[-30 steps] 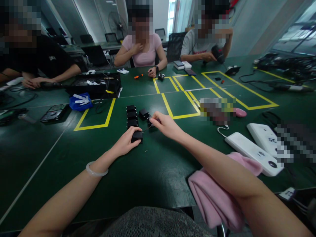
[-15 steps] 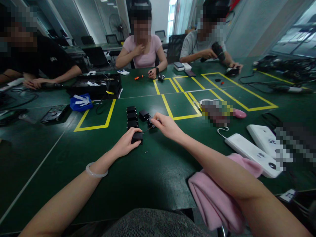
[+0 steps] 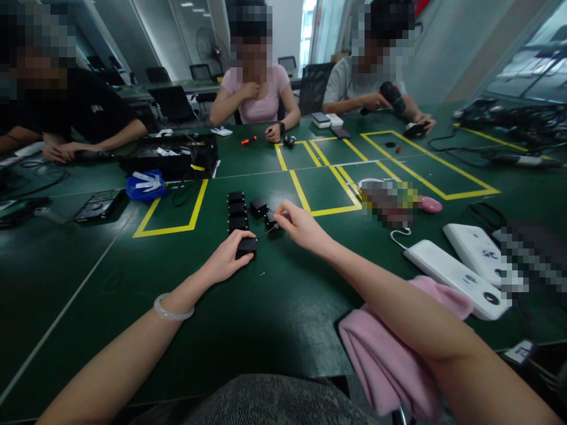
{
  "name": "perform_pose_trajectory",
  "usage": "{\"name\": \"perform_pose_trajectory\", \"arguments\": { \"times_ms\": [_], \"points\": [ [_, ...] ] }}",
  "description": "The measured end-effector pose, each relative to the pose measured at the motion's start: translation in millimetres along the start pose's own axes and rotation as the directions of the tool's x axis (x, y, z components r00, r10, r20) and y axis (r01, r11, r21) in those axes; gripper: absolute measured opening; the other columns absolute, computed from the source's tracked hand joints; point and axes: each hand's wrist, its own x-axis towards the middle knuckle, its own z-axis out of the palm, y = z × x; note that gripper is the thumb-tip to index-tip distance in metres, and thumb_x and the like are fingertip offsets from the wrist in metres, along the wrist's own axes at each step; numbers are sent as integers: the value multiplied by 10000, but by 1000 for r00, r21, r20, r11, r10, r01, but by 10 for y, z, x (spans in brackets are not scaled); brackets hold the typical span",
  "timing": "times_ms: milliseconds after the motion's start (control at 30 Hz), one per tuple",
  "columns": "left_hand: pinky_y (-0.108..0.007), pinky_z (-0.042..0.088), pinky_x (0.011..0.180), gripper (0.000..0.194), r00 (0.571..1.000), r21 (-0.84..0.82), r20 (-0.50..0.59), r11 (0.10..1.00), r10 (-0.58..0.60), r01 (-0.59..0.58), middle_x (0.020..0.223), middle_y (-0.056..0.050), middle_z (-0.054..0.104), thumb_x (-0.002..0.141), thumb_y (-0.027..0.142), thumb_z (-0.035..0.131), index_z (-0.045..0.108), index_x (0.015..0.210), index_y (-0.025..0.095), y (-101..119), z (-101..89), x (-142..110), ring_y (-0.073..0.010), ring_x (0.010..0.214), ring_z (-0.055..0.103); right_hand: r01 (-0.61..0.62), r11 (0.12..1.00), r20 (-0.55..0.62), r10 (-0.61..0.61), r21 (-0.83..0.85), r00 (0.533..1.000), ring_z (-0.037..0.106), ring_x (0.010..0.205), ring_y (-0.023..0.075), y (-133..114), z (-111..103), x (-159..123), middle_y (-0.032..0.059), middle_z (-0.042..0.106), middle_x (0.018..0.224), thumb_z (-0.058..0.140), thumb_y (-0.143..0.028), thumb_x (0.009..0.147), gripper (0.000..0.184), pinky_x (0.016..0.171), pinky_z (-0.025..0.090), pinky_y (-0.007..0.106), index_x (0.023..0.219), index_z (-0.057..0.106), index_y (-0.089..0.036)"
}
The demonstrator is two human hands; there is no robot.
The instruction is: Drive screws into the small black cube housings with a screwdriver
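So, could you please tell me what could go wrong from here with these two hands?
The thin tool in the right hand might slip at the black block and poke the left hand holding it. The tiny piece lying loose on the table, perhaps a screw, could get brushed away. The left hand might also bump the row of black blocks beside it.

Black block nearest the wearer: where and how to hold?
Probably pinch the black block across its far and near edges, coming from the left, as the left grip does: it looks boxy, and that leaves its right end free for the thin-shafted tool pointing there.
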Motion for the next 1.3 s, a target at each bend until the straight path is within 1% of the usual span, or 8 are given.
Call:
{"name": "perform_pose_trajectory", "arguments": {
  "times_ms": [100,233,433,667,733,900,1100,1300],
  "points": [
    [-424,473,971,360,1000,-4,-2,1000,-4,4,1247,-94,549,915,296,547,482,1259,214,7,-1,2,-279,1147,559,21,999,-12,-21,47,1000,490,621,134,6,4,-17,-33,523,688,480,-272,935,99,631,320,259,860,440,-220],
    [-421,470,968,364,1000,-5,-8,1000,4,-4,1238,-94,552,908,296,547,485,1254,203,1,9,10,-275,1135,561,22,999,-15,-21,42,1000,478,595,126,-18,12,-26,-40,506,651,505,-289,932,136,611,309,250,831,450,-216],
    [-419,455,993,357,999,0,-35,999,41,-41,1216,-96,558,893,281,554,489,1232,188,-33,32,15,-272,1137,558,-13,998,-5,13,-56,1000,467,579,121,-55,16,-13,-32,509,629,487,-323,957,206,591,281,246,786,469,-208],
    [-413,464,980,353,999,6,-30,1000,29,-28,1221,-94,559,901,284,550,489,1238,197,-14,19,11,-270,1134,564,22,1000,52,-22,5,998,481,586,125,-18,-8,-9,-38,526,677,440,-239,951,47,610,308,246,959,477,-211],
    [-412,466,977,354,999,7,-28,1000,24,-24,1222,-95,559,902,283,549,489,1239,192,-10,16,11,-270,1131,565,25,1000,59,-26,15,998,483,591,124,-21,-12,-5,-38,524,684,448,-241,945,37,611,310,246,940,470,-212],
    [-412,474,966,359,999,12,-26,1000,20,-20,1223,-91,558,903,285,553,486,1245,197,-17,17,7,-269,1126,567,-8,1000,57,9,-25,998,477,591,123,-53,-19,5,-27,514,672,470,-297,954,162,602,294,253,818,451,-212],
    [-419,471,973,363,1000,12,-20,1000,21,-21,1227,-88,555,906,285,554,480,1253,205,-19,15,6,-269,1130,565,53,998,46,-55,33,997,494,611,124,-16,-8,-2,-35,519,682,487,-239,924,84,618,322,252,862,436,-216],
    [-429,463,996,358,999,14,-33,1000,25,-25,1226,-87,561,895,286,559,488,1237,208,-13,23,16,-273,1144,563,34,999,14,-35,28,999,496,618,130,-14,18,-6,-30,527,687,491,-274,924,97,621,325,256,857,456,-213]
  ]
}}
